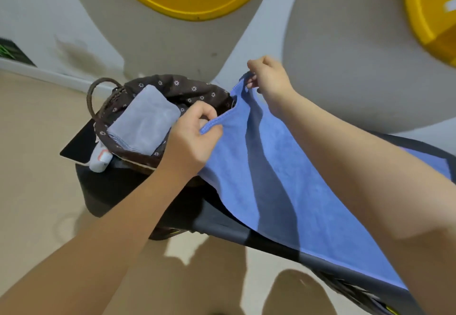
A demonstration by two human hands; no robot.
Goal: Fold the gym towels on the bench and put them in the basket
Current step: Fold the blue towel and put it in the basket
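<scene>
You have 2 towels in view: 1 blue towel spread along the dark bench, and 1 folded grey towel lying in the basket. Your left hand pinches the blue towel's near corner; your right hand pinches its far corner, lifted just beside the basket rim.

both hands pinching blue towel
</scene>
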